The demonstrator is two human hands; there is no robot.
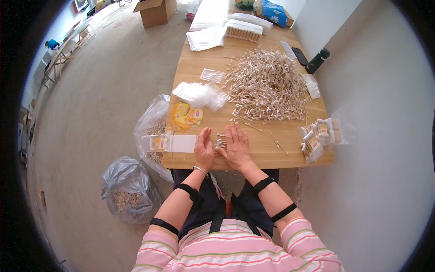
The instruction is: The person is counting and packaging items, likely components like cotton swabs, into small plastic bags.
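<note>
White-tipped swabs (220, 144) on the tabletop (265, 155) between left grip (205, 149) and right grip (237, 148), both uncurled, unclenched.

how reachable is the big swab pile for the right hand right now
Probably yes: the right hand points its fingers toward the near side of the swab pile, and only a few loose swabs seem to lie nearby, blocking nothing.

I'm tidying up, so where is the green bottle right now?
In the head view, the green bottle is at the right edge of the table, near the wall, just right of the phone and above and right of the swab pile.
</note>
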